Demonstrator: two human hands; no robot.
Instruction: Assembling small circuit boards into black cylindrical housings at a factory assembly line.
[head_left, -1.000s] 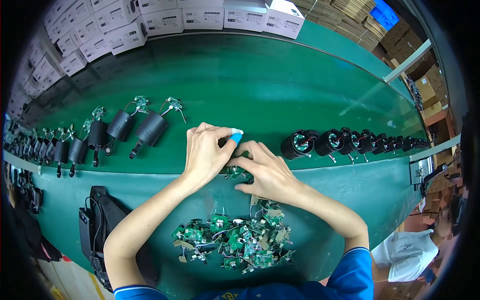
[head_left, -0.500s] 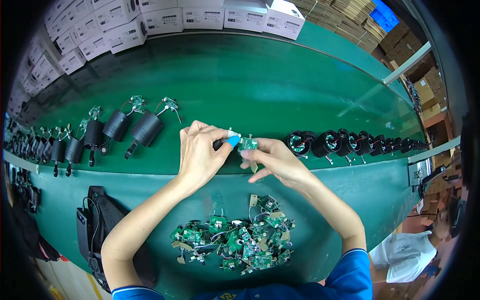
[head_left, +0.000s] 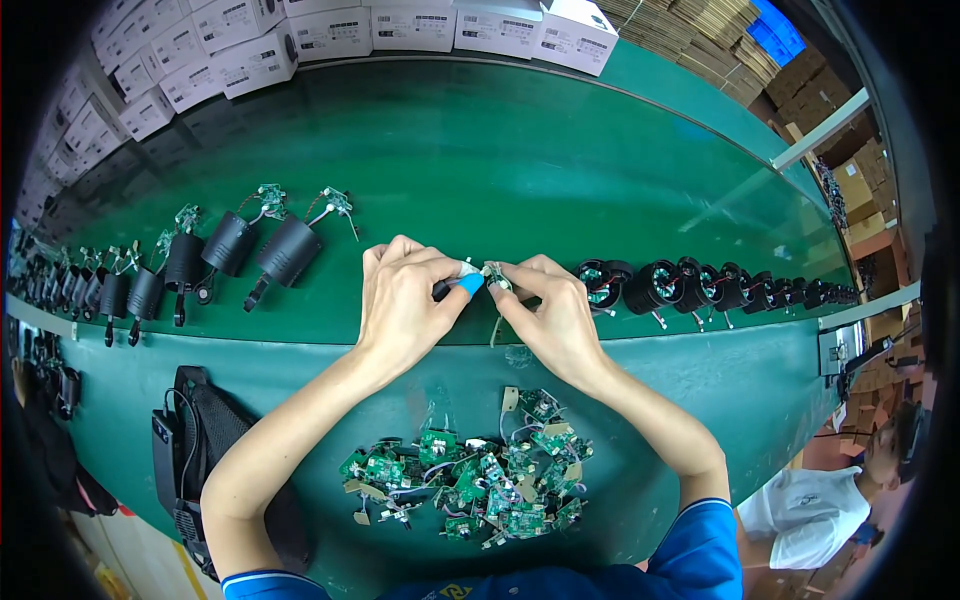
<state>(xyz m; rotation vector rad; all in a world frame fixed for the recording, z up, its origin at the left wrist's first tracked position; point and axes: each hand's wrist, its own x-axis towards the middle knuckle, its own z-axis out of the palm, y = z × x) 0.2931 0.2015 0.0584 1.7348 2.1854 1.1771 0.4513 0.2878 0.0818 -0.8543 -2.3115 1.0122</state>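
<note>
My left hand (head_left: 405, 300) is closed in a pinch, with a blue cover on the thumb and a whitish tip at the index finger. A small black part (head_left: 440, 290) shows between its fingers; the rest is hidden. Facing it, almost touching at the fingertips, my right hand (head_left: 550, 310) grips a small green circuit board (head_left: 493, 277) between thumb and fingers, turned nearly edge-on. A thin tan strip (head_left: 495, 330) hangs below the board. Nearer me lies a heap of green circuit boards (head_left: 470, 485) with wires and tan tabs.
Black cylinders (head_left: 290, 250) with wired boards stand in a row at left; open black housings (head_left: 655, 287) line the right. White boxes (head_left: 415, 28) are stacked at the back. A black bag (head_left: 235, 420) lies near my left forearm. A person in a white shirt (head_left: 805, 515) is at right.
My right hand has brought the circuit board closer to the left fingertips and turned it edge-on; its fingers have closed in. The left hand stays almost in place.
</note>
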